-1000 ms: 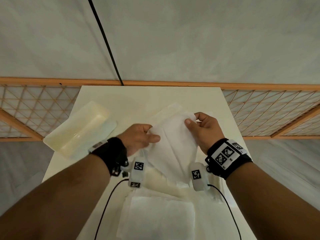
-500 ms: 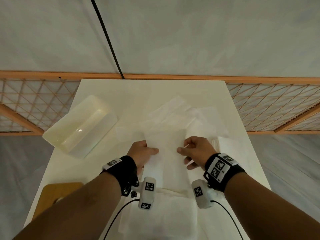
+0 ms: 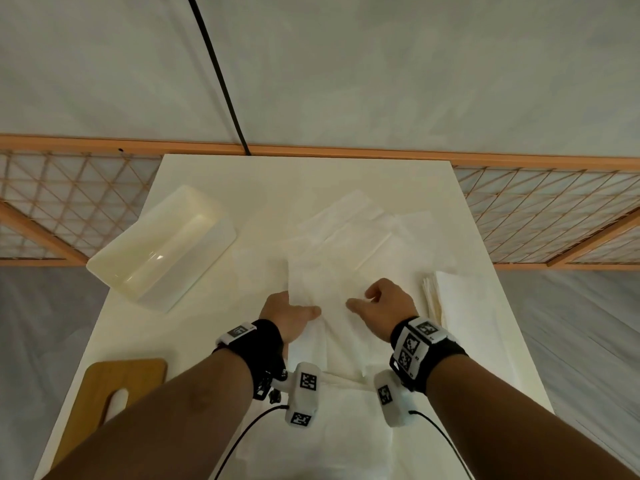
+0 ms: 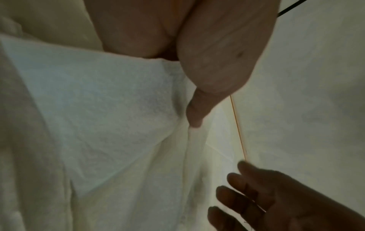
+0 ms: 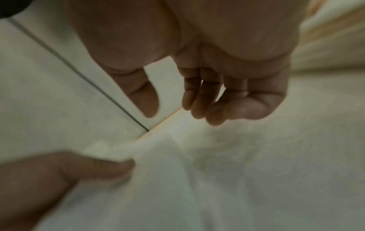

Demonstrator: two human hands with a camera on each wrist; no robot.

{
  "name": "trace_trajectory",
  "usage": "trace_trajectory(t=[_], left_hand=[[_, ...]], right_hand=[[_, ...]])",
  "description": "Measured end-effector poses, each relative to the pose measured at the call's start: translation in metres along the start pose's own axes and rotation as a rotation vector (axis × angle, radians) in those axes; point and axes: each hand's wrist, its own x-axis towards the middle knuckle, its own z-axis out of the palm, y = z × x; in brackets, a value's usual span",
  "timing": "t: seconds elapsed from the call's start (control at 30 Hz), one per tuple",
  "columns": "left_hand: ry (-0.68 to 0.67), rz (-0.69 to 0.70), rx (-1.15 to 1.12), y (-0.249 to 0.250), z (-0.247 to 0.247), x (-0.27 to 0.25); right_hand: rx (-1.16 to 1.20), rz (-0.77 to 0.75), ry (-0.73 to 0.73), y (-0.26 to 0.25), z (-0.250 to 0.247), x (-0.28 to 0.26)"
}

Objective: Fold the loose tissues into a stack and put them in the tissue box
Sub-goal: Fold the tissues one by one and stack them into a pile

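A white tissue (image 3: pixel 329 285) lies spread on the table between my hands. My left hand (image 3: pixel 294 311) pinches its left edge, thumb (image 4: pixel 195 115) on top and the other fingers hidden under the sheet (image 4: pixel 98 109). My right hand (image 3: pixel 367 301) hovers just off the tissue's right side; in the right wrist view its fingers (image 5: pixel 197 101) hang loosely curled and hold nothing. The open white tissue box (image 3: pixel 162 244) stands at the left, apart from both hands. A folded stack (image 3: pixel 450 299) sits just right of my right hand.
More loose tissues (image 3: pixel 353 223) lie crumpled beyond the hands, and others (image 3: pixel 322 441) cover the near table under my wrists. A wooden board with a slot (image 3: pixel 117 386) lies at the near left. A lattice railing (image 3: pixel 69 209) borders the table (image 3: pixel 263 181) behind.
Both hands brought the lifted tissue down onto the table and nearer to me. My right hand has let go of its edge; the left still pinches it.
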Motion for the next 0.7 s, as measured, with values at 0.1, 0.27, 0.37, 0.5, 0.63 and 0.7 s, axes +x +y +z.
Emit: trace_trajectory(t=[0.1, 0.27, 0.37, 0.5, 0.63, 0.7], left_hand=[[0.018, -0.007, -0.012, 0.006, 0.004, -0.004], [0.014, 0.071, 0.111, 0.011, 0.014, -0.008], [0.042, 0.099, 0.219, 0.015, 0.015, -0.014], [-0.02, 0.083, -0.002, 0.03, 0.015, -0.029], [-0.122, 0.055, -0.111, 0.026, 0.003, -0.03], [-0.033, 0.069, -0.017, 0.019, -0.007, -0.02]], right_hand=[[-0.2, -0.02, -0.201, 0.007, 0.009, -0.01], [-0.284, -0.002, -0.124, 0.008, 0.026, -0.006], [-0.314, -0.056, -0.071, 0.006, 0.022, -0.002], [-0.205, -0.286, -0.166, -0.01, 0.02, -0.014], [-0.189, -0.384, -0.44, -0.024, 0.028, -0.03], [-0.028, -0.325, -0.427, -0.023, 0.024, -0.029]])
